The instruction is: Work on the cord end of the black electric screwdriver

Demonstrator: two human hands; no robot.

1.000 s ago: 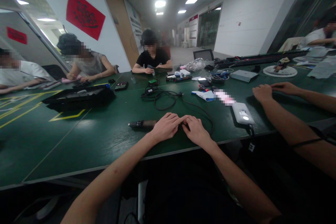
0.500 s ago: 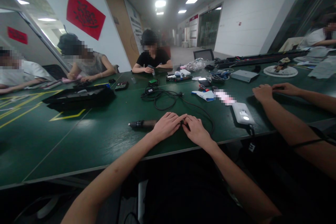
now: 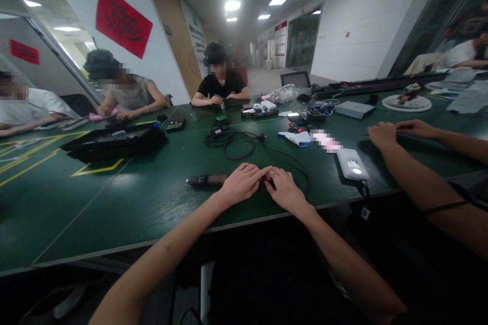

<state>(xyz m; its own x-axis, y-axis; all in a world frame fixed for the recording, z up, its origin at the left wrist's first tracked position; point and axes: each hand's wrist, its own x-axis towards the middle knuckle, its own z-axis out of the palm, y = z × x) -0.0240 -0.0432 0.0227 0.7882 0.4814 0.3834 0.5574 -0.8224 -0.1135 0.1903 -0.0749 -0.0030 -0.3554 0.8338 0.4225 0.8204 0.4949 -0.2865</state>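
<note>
An electric screwdriver lies sideways near the table's front edge, its chuck pointing left. My left hand is closed over the body, covering most of it. Fingertips of my right hand pinch the tool's rear end, where a black cord seems to join; the exact joint is hidden under the fingers. Both hands nearly touch each other. From there the cord curves round behind my right hand to a loose coil farther back.
A black tray stands at left. To the right are a white power bank, a blue-and-white packet and a co-worker's hands. Small electronics and tangled blue wires lie farther back. Several people sit around the green table.
</note>
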